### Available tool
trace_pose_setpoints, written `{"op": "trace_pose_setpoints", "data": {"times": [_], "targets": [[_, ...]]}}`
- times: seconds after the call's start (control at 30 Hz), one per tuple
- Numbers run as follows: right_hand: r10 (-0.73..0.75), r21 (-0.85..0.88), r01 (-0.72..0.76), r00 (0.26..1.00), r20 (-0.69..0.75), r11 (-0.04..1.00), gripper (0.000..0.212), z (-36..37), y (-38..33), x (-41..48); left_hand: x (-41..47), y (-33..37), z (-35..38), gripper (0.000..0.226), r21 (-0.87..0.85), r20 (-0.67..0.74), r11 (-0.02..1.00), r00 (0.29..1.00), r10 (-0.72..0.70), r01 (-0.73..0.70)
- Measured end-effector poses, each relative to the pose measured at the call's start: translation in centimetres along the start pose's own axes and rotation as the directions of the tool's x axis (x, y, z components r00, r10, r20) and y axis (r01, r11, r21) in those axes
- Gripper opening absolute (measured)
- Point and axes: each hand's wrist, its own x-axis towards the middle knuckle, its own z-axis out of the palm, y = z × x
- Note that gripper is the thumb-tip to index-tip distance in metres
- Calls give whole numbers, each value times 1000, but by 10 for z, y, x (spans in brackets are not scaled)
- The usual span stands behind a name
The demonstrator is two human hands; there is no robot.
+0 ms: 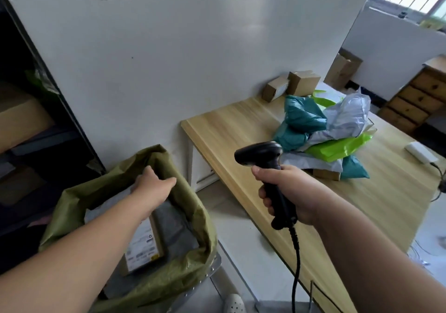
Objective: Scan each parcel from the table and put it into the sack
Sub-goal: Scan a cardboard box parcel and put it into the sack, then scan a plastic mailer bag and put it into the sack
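The right hand (287, 192) grips the scanner (265, 158), its nose aimed left at the sack (201, 216). The left hand (154, 187) is inside the sack's mouth, fingers loose, holding nothing.

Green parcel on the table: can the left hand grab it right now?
Probably not yet. The left hand is down in the sack, well away from the green parcel; it must swing across first.

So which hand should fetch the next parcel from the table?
Left, probably. The left hand seems empty at the sack; the right hand grips the scanner, though it is nearer the parcels.
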Motion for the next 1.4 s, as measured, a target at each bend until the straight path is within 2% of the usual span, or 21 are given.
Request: {"op": "trace_pose_setpoints", "data": {"times": [0.1, 0.2, 0.37, 0.43, 0.53, 0.63, 0.77, 0.87, 0.93, 1.0, 1.03, 1.1, 1.17, 1.2, 1.3, 1.4], "targets": [[-25, 43, 29, 995, -100, 999, 26, -36, -2, 3, -5, 56, 25, 86, 81, 29, 972, 976, 217, -219], [-56, 95, 73, 982, -179, 993, 24, -78, -5, 10, -12, 115, 57, 91, 156, 91, 911, 924, 371, -381], [-100, 146, 143, 958, -269, 979, 23, -156, -18, 34, -13, 215, 117, 89, 189, 143, 826, 848, 511, -530], [-123, 151, 172, 949, -289, 973, 24, -185, -25, 47, -8, 254, 141, 86, 242, 154, 757, 794, 588, -607], [-145, 152, 200, 939, -311, 968, 24, -224, -33, 70, 6, 307, 177, 82, 354, 174, 599, 680, 712, -718], [-164, 176, 226, 937, -310, 958, 25, -251, -38, 90, 27, 345, 214, 83, 475, 251, 452, 609, 752, -755], [-158, 170, 213, 943, -292, 962, 27, -271, -39, 110, 53, 370, 258, 85, 614, 347, 322, 612, 710, -721], [-135, 188, 195, 947, -290, 963, 28, -279, -38, 121, 72, 378, 280, 78, 666, 395, 276, 641, 658, -693], [-132, 201, 193, 950, -282, 960, 26, -283, -37, 126, 80, 380, 289, 63, 692, 399, 264, 661, 635, -672], [-132, 208, 193, 952, -276, 959, 26, -285, -36, 128, 87, 382, 292, 43, 692, 361, 276, 651, 668, -667], [-130, 210, 192, 952, -276, 959, 26, -285, -35, 129, 90, 381, 292, 36, 668, 313, 319, 642, 700, -673], [-129, 216, 192, 952, -277, 957, 27, -285, -35, 129, 94, 379, 283, 31, 509, 169, 509, 660, 732, -694], [-143, 224, 208, 951, -274, 952, 27, -281, -36, 128, 96, 375, 266, 30, 210, 32, 710, 731, 682, -672], [-157, 226, 221, 950, -269, 949, 27, -278, -37, 126, 95, 372, 255, 26, 41, -17, 766, 766, 643, -642], [-189, 229, 251, 947, -260, 941, 27, -261, -41, 119, 89, 352, 220, 16, -405, -51, 794, 878, 476, -454], [-207, 237, 266, 947, -246, 934, 25, -237, -46, 110, 79, 317, 185, 11, -723, 123, 681, 947, 297, -120]]}}
